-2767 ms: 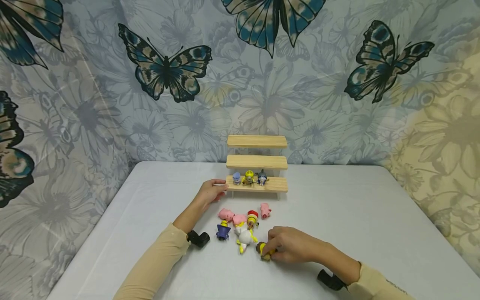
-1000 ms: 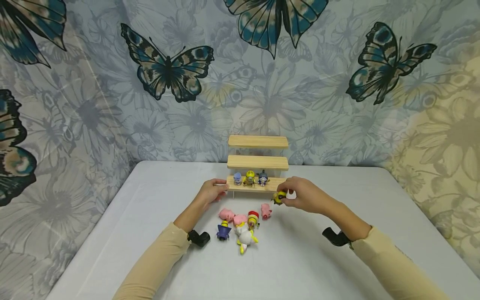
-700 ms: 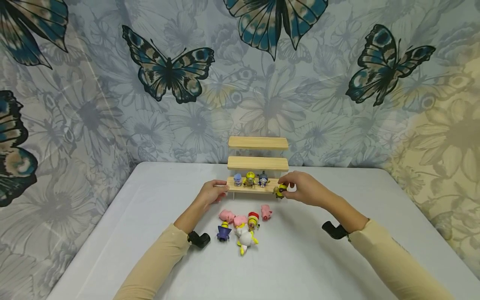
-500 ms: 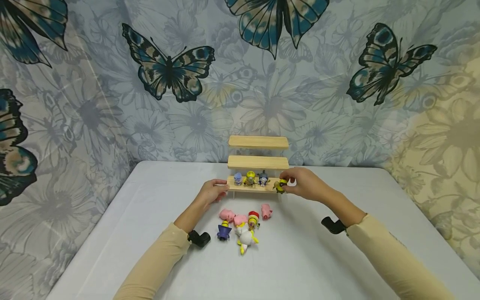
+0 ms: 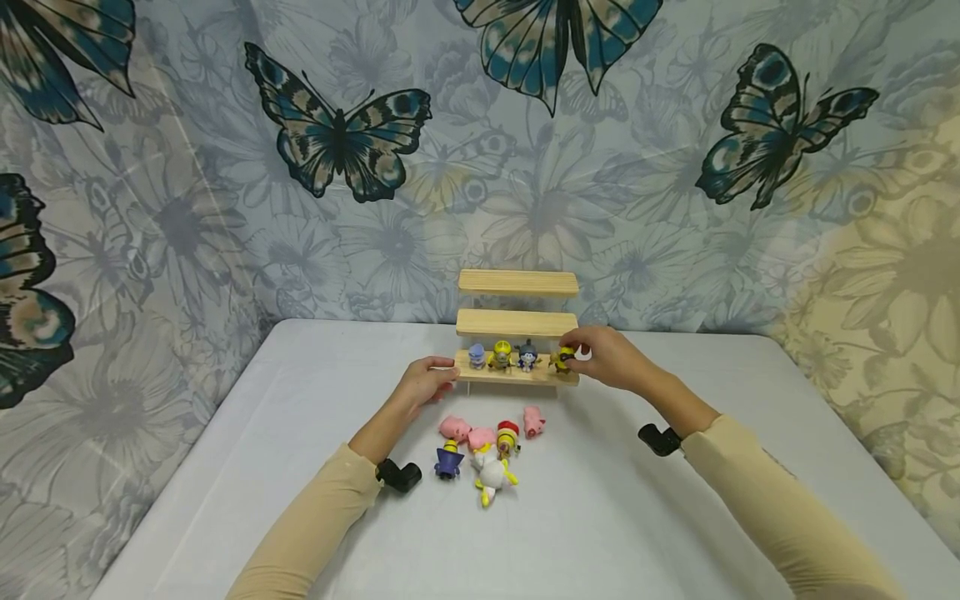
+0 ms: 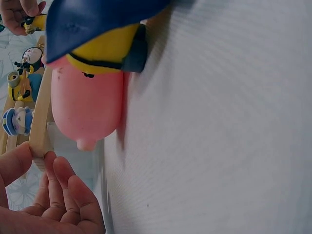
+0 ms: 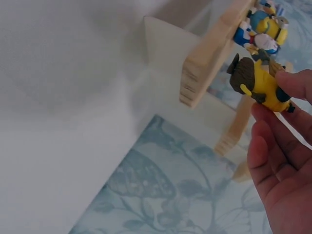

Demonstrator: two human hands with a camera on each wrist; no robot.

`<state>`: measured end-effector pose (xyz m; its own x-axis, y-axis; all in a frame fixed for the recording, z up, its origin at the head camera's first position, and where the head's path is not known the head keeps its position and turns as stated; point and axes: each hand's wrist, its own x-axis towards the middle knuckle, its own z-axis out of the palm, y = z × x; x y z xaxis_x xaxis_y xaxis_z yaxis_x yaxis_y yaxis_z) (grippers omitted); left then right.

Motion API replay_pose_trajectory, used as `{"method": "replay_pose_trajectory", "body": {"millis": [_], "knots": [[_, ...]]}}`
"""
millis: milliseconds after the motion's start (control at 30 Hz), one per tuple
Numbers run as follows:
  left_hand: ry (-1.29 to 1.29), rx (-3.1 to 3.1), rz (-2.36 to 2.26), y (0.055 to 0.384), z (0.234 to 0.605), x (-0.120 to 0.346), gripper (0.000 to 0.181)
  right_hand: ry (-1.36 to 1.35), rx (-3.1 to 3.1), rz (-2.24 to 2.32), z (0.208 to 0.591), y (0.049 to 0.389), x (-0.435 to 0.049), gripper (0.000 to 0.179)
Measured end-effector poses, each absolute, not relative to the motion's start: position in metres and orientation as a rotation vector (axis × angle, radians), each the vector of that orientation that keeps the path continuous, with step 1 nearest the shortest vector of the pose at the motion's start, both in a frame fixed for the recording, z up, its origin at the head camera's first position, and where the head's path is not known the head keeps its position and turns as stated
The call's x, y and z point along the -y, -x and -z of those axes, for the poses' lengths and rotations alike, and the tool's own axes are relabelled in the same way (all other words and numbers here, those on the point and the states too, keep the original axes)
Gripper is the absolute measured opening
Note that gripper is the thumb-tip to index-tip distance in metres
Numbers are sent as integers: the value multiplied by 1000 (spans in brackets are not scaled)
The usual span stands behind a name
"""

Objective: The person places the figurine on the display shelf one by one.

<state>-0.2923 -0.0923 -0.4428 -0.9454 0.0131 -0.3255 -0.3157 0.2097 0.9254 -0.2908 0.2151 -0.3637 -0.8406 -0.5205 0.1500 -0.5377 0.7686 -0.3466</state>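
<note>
The left hand (image 5: 422, 385) pinches the left end of a wooden stepped display stand's lowest board (image 5: 517, 377), thumb above and fingers below, as the left wrist view shows. Over that board's right end, the right hand (image 5: 611, 360) pinches a yellow minion figurine (image 7: 265, 87) with brown feet between thumb and fingers. Whether the feet touch the board is unclear. To its left on the same board stand a small blue figurine (image 5: 477, 357), a yellow minion figurine with a helmet (image 5: 501, 356) and a dark-hatted figurine (image 5: 527, 356).
On the white table (image 5: 615, 517) before the stand lie pink pig figurines (image 5: 533, 422), a purple-caped minion (image 5: 448, 461), a red-capped minion (image 5: 507, 437) and a white-and-yellow figurine (image 5: 492, 473). The upper boards (image 5: 517, 322) bear nothing. A butterfly-patterned cloth (image 5: 375, 258) hangs behind.
The right hand took the minion figurine from the table front, carried it up and away to the lowest board's right end. The left hand kept its grip on the board.
</note>
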Motion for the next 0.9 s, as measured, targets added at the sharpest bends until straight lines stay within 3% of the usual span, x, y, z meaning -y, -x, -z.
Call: {"method": "replay_pose_trajectory", "body": {"millis": [900], "knots": [[271,-2244,-1796,291,443,92,36,-896,2900,-601,373,302,-214,33]]}}
